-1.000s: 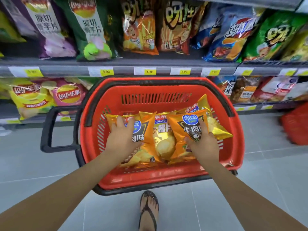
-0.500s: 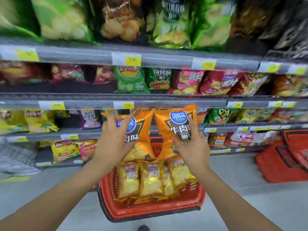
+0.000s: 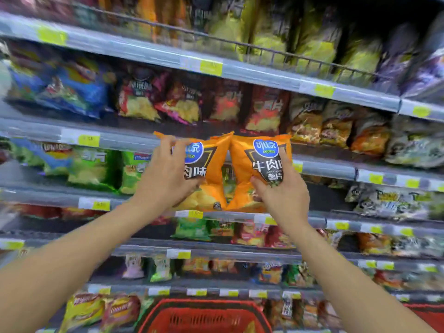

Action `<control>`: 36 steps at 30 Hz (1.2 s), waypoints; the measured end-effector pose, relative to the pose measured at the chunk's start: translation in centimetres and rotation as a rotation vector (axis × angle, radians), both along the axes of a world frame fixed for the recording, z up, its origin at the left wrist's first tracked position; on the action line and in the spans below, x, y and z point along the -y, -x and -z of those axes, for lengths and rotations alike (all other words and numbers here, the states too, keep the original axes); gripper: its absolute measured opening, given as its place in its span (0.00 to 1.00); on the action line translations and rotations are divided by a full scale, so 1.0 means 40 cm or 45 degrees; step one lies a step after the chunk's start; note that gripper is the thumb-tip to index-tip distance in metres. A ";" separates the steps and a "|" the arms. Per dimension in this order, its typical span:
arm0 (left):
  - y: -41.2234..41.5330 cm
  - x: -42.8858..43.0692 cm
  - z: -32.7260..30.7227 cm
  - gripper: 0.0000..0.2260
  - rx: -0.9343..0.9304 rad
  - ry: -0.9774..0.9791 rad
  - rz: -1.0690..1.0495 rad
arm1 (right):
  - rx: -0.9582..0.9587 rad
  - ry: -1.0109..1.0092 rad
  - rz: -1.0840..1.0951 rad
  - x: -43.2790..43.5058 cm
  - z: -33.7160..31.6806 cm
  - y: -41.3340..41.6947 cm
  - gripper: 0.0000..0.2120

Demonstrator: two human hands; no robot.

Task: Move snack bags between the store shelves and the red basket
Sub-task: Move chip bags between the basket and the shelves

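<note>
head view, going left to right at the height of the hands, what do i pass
green snack bags → left hand → left orange bag → right orange bag → right hand → yellow price tags

Two orange snack bags with blue round logos, left bag [image 3: 213,179] and right bag [image 3: 262,162], held upright side by side, lower corners touching, before the store shelves [image 3: 120,140]; red basket [image 3: 204,306] below.
</note>
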State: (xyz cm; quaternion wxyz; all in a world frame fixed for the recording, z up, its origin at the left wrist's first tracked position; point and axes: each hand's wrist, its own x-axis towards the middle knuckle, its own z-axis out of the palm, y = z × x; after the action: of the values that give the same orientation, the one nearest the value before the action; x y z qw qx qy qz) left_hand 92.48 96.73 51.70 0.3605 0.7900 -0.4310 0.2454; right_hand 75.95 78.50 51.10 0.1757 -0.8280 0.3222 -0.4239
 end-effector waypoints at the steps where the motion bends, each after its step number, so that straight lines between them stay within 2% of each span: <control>1: -0.004 0.003 -0.031 0.34 0.039 0.027 0.001 | 0.029 0.012 -0.015 0.006 -0.033 -0.005 0.41; 12: -0.114 -0.079 -0.232 0.34 0.260 0.210 -0.100 | 0.147 0.125 -0.107 -0.052 -0.272 -0.141 0.42; 17: -0.211 -0.140 -0.344 0.33 0.393 0.342 -0.062 | 0.270 0.171 -0.101 -0.130 -0.392 -0.229 0.39; 20: -0.285 -0.162 -0.442 0.35 0.394 0.375 -0.028 | 0.294 0.212 -0.043 -0.180 -0.486 -0.291 0.39; 25: -0.427 -0.185 -0.621 0.39 0.224 0.229 0.078 | 0.136 0.158 0.019 -0.213 -0.659 -0.401 0.34; 28: -0.502 -0.179 -0.697 0.38 0.133 0.103 0.110 | 0.019 0.079 0.024 -0.205 -0.744 -0.464 0.39; 34: -0.614 -0.122 -0.776 0.38 0.064 -0.024 0.094 | 0.034 0.010 0.004 -0.154 -0.827 -0.596 0.43; 36: -0.647 -0.096 -0.792 0.39 0.003 -0.094 0.061 | 0.032 -0.110 -0.050 -0.128 -0.844 -0.635 0.40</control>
State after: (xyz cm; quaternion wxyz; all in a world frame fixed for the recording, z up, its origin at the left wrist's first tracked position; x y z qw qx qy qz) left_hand 118.36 100.56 83.38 0.3363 0.7920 -0.4589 0.2214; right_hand 101.37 83.61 84.86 0.2237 -0.8204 0.3215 -0.4166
